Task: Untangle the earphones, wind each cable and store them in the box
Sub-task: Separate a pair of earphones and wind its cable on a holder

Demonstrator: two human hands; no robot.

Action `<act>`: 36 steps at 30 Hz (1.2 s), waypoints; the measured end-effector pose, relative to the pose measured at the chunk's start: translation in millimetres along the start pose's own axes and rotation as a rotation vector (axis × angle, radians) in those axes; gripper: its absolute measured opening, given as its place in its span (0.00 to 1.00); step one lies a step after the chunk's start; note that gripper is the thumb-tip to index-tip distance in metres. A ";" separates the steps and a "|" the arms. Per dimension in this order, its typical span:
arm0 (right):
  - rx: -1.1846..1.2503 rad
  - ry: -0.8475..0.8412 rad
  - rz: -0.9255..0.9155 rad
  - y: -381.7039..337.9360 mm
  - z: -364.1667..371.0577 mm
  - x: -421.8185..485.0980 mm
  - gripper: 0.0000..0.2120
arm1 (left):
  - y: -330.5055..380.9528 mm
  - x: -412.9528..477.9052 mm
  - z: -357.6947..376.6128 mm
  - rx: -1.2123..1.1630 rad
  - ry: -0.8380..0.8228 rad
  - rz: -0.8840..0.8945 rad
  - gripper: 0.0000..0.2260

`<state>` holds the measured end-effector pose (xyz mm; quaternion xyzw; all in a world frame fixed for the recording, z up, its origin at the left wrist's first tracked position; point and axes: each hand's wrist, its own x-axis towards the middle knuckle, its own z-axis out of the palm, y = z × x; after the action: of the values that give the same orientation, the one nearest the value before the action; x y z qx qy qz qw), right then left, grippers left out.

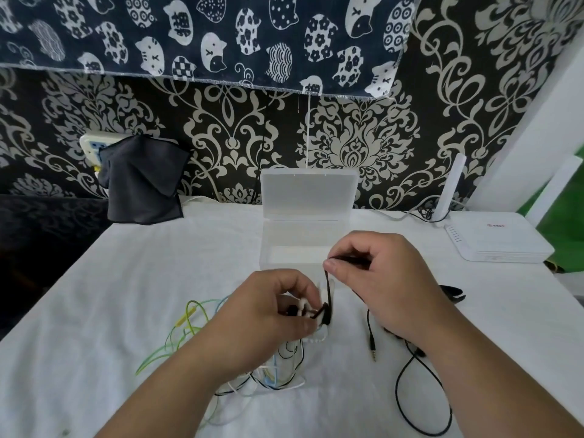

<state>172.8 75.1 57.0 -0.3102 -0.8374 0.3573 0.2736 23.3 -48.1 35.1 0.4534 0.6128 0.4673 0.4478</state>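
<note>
Before me the table (126, 279) is plain white. I hold a black cable (328, 289); near it lies a white cable (297, 385), and to the left a green and yellow cable (189, 314). The far box (308, 197) is cloudy clear. The wallpaper (357, 137) is black with cream scrollwork, and the curtain (221, 26) is navy with white patterned cats. On the far right sits a white router (499, 241).

No clearly legible text. White router (499, 245): small red logo on top, too small to read. Dark cat-print cloth (240, 7): two cat shapes carry a character-like mark, too blurred to read for sure.
</note>
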 end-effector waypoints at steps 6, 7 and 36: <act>0.180 -0.093 0.308 5.9 4.5 2.5 0.10 | -0.3 0.2 -1.0 -0.286 0.027 0.109 0.09; 0.213 -0.167 0.358 7.6 6.3 2.2 0.10 | 0.3 0.4 -0.2 -0.346 0.051 0.140 0.10; -0.013 -0.022 0.010 -2.0 -0.2 -1.0 0.10 | -0.8 -0.5 3.4 0.024 0.059 0.017 0.08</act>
<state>172.9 73.3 58.5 -0.3121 -0.8411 0.3565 0.2608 26.6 -48.1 33.8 0.4501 0.6274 0.4768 0.4200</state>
